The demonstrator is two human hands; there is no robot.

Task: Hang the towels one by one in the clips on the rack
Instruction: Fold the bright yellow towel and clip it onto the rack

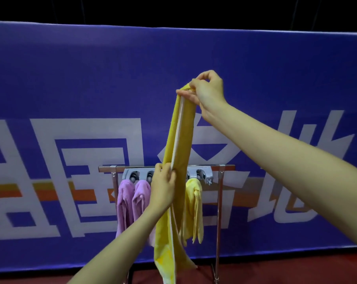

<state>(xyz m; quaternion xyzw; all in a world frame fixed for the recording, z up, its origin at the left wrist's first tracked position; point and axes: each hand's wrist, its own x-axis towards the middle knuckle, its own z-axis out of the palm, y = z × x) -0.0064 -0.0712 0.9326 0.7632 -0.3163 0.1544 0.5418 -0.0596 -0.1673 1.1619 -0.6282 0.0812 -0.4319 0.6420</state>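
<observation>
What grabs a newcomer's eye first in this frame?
The long yellow towel stretched upright mid-frame: the right hand pinches its top end, the left hand grips it lower down. Behind it, on the rack, two purple towels hang from the clips at left and a pale yellow towel at right, against a blue banner.

fuzzy yellow terry cloth towel, shiny metal rack, grey plastic clip bar, matt fabric banner

Metal rack stands on red floor. Its grey clip bar holds two purple towels and one yellow towel.
</observation>
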